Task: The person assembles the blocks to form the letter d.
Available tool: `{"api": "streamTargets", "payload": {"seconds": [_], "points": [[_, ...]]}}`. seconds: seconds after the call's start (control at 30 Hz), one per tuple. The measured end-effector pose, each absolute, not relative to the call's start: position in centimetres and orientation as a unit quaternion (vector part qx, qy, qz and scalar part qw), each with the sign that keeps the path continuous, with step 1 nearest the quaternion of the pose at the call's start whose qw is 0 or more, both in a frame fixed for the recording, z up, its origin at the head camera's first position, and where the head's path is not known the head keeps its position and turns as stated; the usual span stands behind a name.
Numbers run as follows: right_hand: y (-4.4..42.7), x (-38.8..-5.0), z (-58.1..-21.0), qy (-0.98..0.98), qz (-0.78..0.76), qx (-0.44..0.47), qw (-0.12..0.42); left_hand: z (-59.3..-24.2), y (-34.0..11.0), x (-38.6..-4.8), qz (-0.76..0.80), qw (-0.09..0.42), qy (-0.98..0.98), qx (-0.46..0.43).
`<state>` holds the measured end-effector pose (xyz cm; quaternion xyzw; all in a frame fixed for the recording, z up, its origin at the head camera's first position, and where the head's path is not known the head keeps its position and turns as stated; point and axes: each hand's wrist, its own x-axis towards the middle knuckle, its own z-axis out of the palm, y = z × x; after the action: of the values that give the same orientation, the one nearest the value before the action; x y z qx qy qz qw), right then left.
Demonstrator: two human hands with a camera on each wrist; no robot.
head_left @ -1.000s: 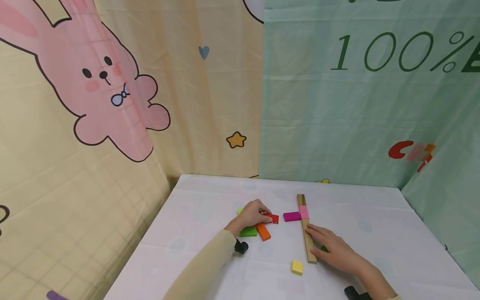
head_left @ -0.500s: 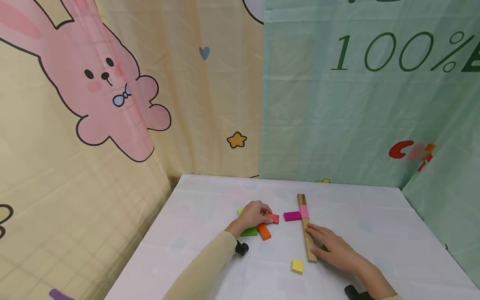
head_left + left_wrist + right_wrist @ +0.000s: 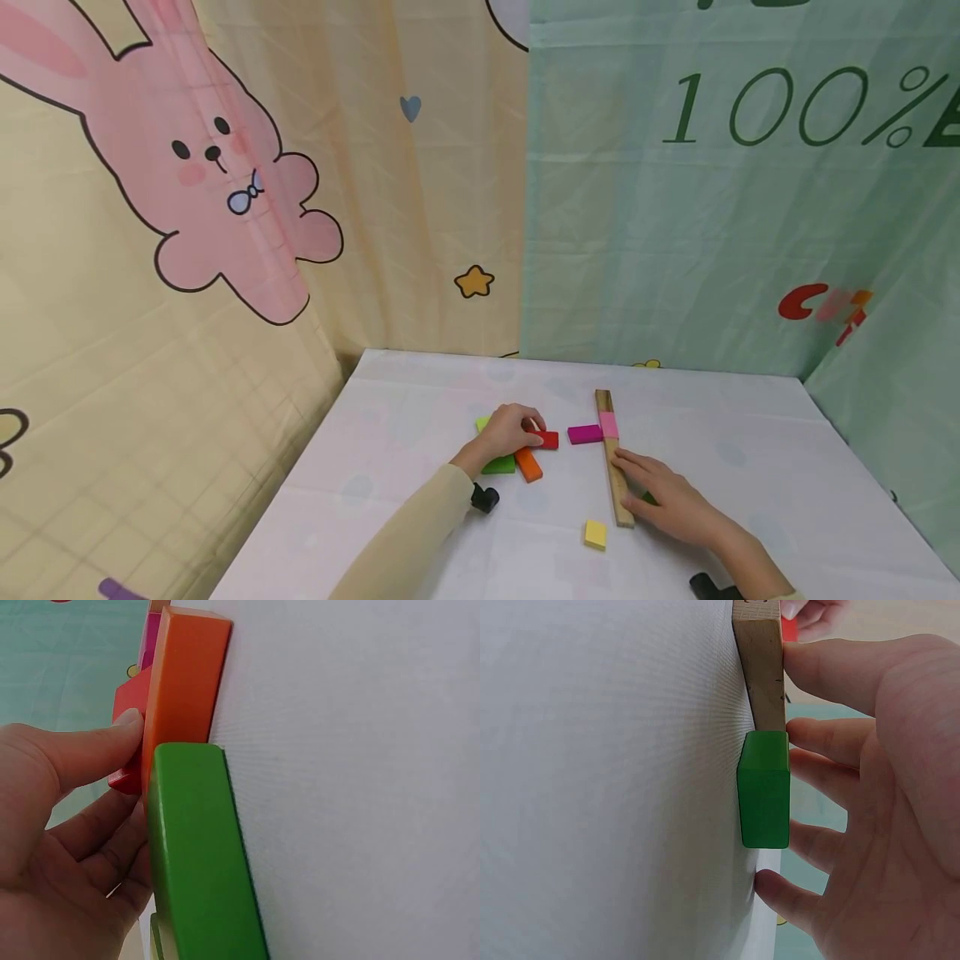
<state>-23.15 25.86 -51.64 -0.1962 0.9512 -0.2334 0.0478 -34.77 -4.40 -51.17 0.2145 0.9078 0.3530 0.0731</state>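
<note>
Magenta block (image 3: pixel 585 434) meets the wood-and-pink strip (image 3: pixel 617 492); left grip (image 3: pixel 506 431) pinches a red block (image 3: pixel 551 440), unplaced; right grip (image 3: pixel 673 501), uncurled, touches the strip.

Red block (image 3: pixel 551 440), orange block (image 3: pixel 528 466), brown strip (image 3: pixel 618 495); cream curtain (image 3: pixel 420 208) bearing a pink rabbit (image 3: pixel 202 217).

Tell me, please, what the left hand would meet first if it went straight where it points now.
Probably the magenta block, which lies ahead of the red block that the left hand pinches. The depth is unclear, so it may pass above.
</note>
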Motion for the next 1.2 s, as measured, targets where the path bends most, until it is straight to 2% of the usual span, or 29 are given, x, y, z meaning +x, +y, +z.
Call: {"api": "streamTargets", "payload": {"seconds": [0.43, 1.2], "points": [[25.8, -23.1, -51.6, 0.952, -0.231, -0.194, 0.051, -50.6, -4.2, -34.6, 0.342, 0.097, 0.909, 0.216], [25.7, -23.1, -51.6, 0.954, -0.229, -0.184, 0.052, -50.7, -3.3, -34.3, 0.363, 0.099, 0.902, 0.214]]}}
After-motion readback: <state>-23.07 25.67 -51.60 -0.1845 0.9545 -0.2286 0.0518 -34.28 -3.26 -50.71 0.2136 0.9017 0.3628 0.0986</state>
